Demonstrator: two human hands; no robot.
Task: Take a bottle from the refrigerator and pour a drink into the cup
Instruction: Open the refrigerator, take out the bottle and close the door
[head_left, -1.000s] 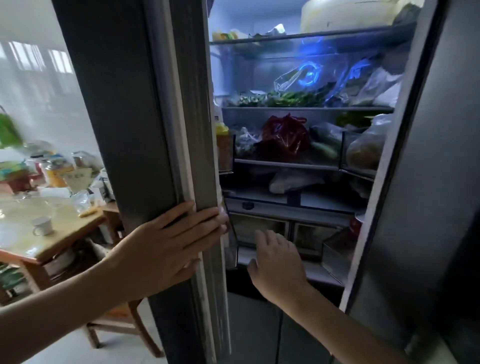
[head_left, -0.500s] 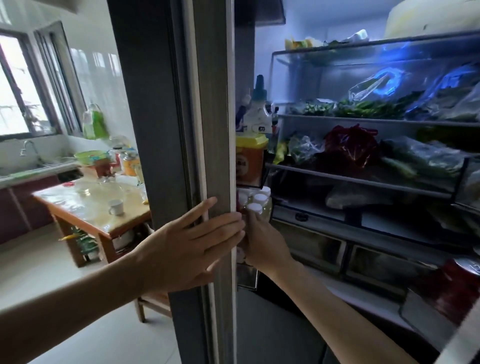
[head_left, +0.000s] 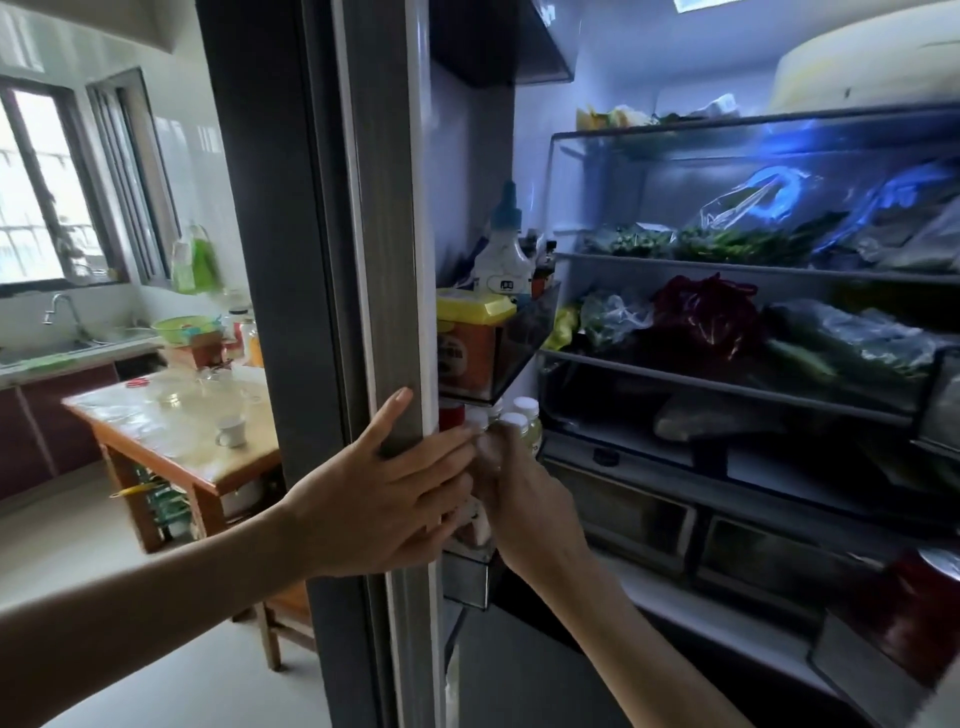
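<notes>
Centre frame: left hand (head_left: 384, 499) wrapped around the open refrigerator door (head_left: 363, 260) edge; just right of it, right hand (head_left: 519, 493) reaching among white-capped bottles (head_left: 519, 423) in the door rack, grip hidden, cannot tell; farther, left of centre, white cup (head_left: 231, 431) on wooden table (head_left: 208, 467)

The fridge door (head_left: 275, 260) has a dark, matt brushed-metal look, edged by a smooth pale rubbery seal (head_left: 358, 218). Inside, shelves (head_left: 727, 382) look like clear glass, a door bin (head_left: 519, 353) is glossy see-through plastic, and crinkled shiny plastic bags (head_left: 769, 202) wrap the greens. Small bottles (head_left: 524, 423) carry smooth white plastic caps, while the table (head_left: 171, 441) is wood with a glossy top holding a shiny white cup (head_left: 231, 431).
</notes>
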